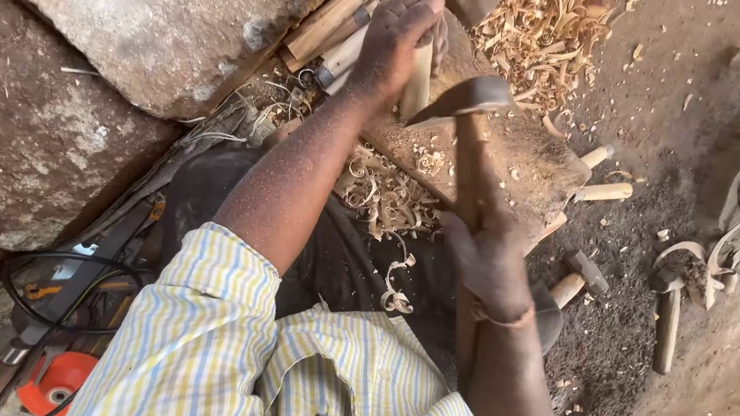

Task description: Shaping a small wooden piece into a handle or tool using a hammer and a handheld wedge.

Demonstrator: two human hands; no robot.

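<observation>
Wooden block (517,158) under my left hand (393,41), which grips a pale wood piece (415,83) upright on it; right hand (490,259) clenches an adze (473,101) just beside — curled shavings (389,196) (dirt floor (723,51)) below — stone slabs (90,41) beyond.

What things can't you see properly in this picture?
- Pale wood piece, head view: the left hand covers its top.
- Adze: the blade is blurred, and the right hand hides the handle's lower part.
- Tool handles: cut off by the top edge.
- Orange disc: partly cut by the bottom edge.
</observation>
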